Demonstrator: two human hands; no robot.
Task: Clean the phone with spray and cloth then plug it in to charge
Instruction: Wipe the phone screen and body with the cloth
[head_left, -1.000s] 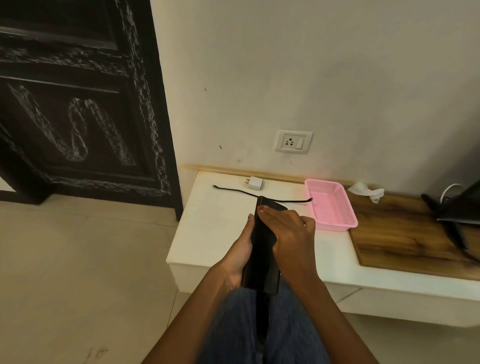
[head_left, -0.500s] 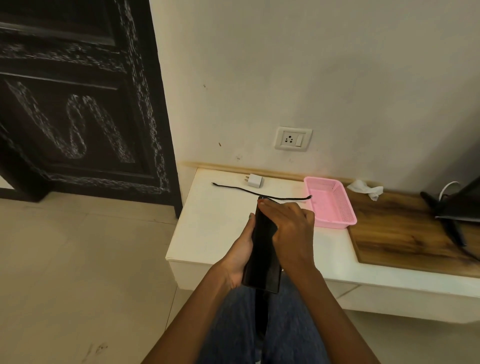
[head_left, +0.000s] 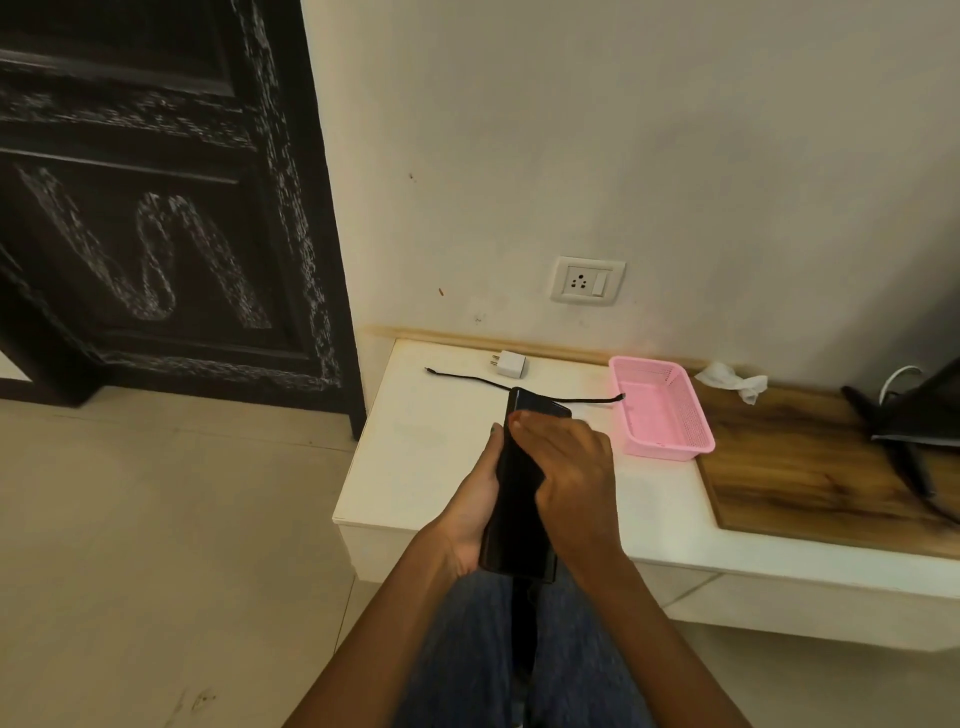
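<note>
Right hand (head_left: 574, 467) slid down from the top edge of the phone (head_left: 519, 499), fingers (head_left: 524, 422) now flatter across its face, more of the upper end uncovered.

A home room: tiled floor (head_left: 156, 519), carved dark door (head_left: 156, 208), and a wall socket (head_left: 587, 280) above a low white shelf (head_left: 415, 467).
</note>
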